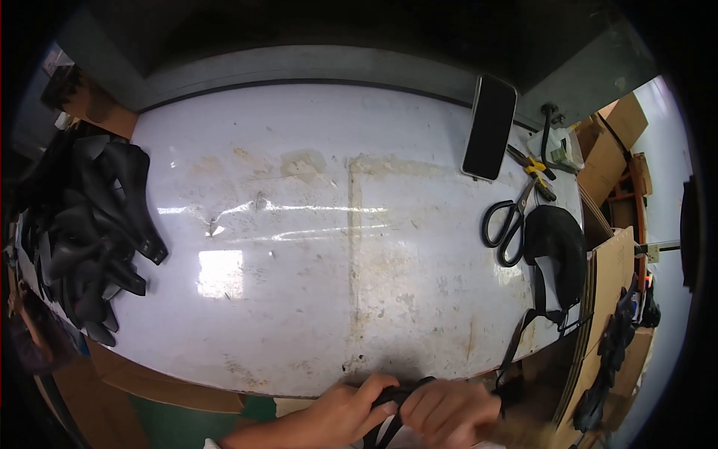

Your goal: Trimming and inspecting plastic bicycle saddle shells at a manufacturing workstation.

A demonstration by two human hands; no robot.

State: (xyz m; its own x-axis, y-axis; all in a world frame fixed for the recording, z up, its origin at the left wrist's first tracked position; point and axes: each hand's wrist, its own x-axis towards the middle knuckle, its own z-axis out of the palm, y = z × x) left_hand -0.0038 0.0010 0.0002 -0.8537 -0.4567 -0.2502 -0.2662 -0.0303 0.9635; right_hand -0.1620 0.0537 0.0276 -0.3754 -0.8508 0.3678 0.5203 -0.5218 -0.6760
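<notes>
My left hand (348, 410) and my right hand (452, 411) are close together at the table's front edge. Both are closed round a black thing (400, 393), with the left thumb and fingers pinching it. Most of this black thing is hidden by my hands and the lower edge of the view, so its kind does not show. The right hand is slightly blurred. On the table's left side lies a heap of black bicycle saddles (93, 232), narrow and glossy, stacked over one another.
The white, stained table (292, 329) spreads ahead. At its right lie a phone (490, 127), pliers (540, 170), black-handled scissors (507, 228) and a rounded black item with a strap (559, 251). Cardboard (607, 292) stands past the right edge; another person (34, 337) is at far left.
</notes>
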